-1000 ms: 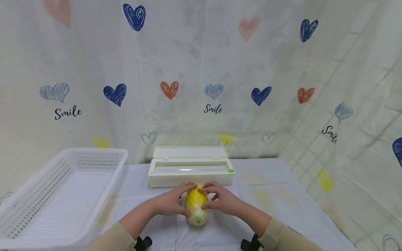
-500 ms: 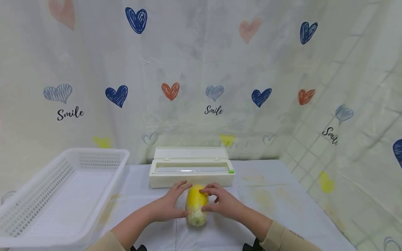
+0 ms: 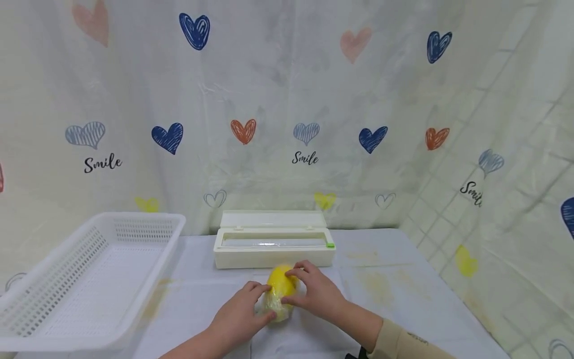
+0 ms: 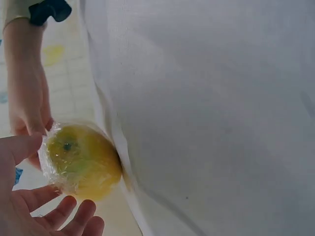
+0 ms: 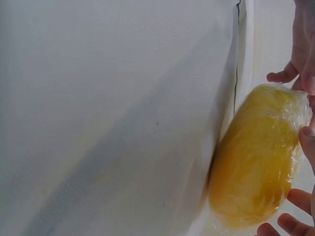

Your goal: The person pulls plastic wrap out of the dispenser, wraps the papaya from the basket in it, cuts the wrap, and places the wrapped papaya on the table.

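Observation:
A yellow oblong fruit wrapped in clear cling film lies on the white-covered table, one end toward me. My left hand holds its near left side, thumb low at the end and index finger higher up. From the right, my right hand grips it between thumb and fingers. In the left wrist view, the crinkled film bunches over the greenish end between my left thumb and index finger; the other fingers spread below. The smooth film over the fruit's long side shows in the right wrist view.
Behind the fruit stands a white cling film dispenser, its lid raised, with a film roll inside and a green slider at its right end. A white perforated basket stands at the left. A heart-printed curtain hangs behind the table.
My left hand has slid back toward the fruit's near end. The fruit has turned slightly, its near end shifting left. My right hand stays on it, moved only a little.

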Demonstrator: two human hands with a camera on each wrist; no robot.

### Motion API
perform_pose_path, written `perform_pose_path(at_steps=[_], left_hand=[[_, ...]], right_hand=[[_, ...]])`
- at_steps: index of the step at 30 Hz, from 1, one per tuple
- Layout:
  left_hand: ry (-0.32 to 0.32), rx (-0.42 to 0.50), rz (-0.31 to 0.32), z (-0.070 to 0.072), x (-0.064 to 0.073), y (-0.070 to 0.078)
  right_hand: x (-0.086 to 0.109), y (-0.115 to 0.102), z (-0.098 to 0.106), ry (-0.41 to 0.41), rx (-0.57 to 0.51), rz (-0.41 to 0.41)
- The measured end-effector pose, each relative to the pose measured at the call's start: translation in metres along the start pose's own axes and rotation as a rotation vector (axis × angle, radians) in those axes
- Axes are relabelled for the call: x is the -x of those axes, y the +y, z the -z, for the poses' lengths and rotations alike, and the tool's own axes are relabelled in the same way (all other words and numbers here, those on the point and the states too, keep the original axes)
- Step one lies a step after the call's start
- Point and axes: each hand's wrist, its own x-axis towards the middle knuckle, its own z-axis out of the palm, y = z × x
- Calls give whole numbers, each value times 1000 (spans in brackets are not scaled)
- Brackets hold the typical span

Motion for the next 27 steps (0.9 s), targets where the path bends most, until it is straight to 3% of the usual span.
perform_pose_path(at_steps=[3,9,15,23,27], left_hand=[[34,-73,-26,-1,0,2],[63,-118,-12,-3,-1,3],[51,-171,-30,1,-4,-2],[61,-118,-25,7,-8,-15],[75,-160,-76,10,-13,-22]], right_hand=[[0,-2,-2,15,18,-7],[1,-5,-1,31,32,-9],[2,9,11,81,-11,86],[-1,32,25,-133,-119,104],[-3,38,23,-200,-100,139]])
